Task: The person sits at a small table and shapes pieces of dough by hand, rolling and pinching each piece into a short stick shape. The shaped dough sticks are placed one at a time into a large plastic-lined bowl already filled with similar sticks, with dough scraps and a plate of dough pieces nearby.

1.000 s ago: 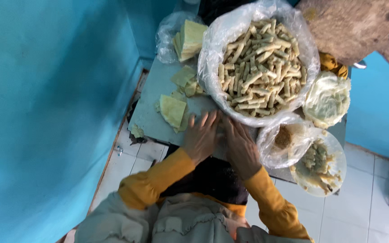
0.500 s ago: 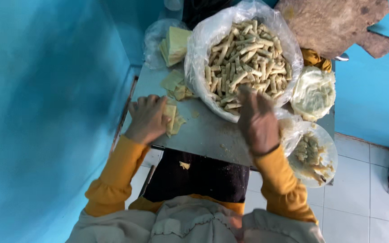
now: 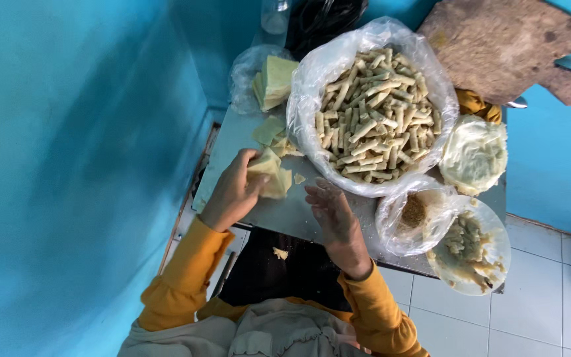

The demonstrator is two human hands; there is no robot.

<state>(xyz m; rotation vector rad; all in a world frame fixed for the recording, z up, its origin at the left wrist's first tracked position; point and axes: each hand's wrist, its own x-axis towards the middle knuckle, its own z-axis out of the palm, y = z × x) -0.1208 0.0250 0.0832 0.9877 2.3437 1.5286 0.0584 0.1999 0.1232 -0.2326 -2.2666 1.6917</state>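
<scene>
From the head camera, looking straight down, the left hand (image 3: 232,193) has its fingers (image 3: 254,184) curled around a pale yellow pastry sheet (image 3: 267,173), pinching it just above the grey metal table (image 3: 285,213). A second folded sheet lies right under those fingers, and a small scrap of dough (image 3: 299,178) sits just beyond the fingertips. Farther out from the left fingers a few loose sheets (image 3: 269,129) lie on the table, and past them a clear bag holds a stack of cut sheets (image 3: 273,82).

The right hand (image 3: 336,218) is flat and spread, fingers (image 3: 318,193) open and holding nothing, palm down near the table's front edge. The two hands are apart, the pinched sheet lying between the left fingertips and the right ones.

Just ahead of the right fingers rises a big plastic-lined basin of rolled pastry sticks (image 3: 371,125), its plastic touching the table there. To the outer side of the right fingers stands a small bag of brown filling (image 3: 415,213), then a plate of mashed filling (image 3: 469,247), and beyond those a bag of pale dough (image 3: 474,153). A worn wooden board (image 3: 503,46) leans against the blue wall (image 3: 67,165) behind the basin. The sleeves are mustard yellow.
</scene>
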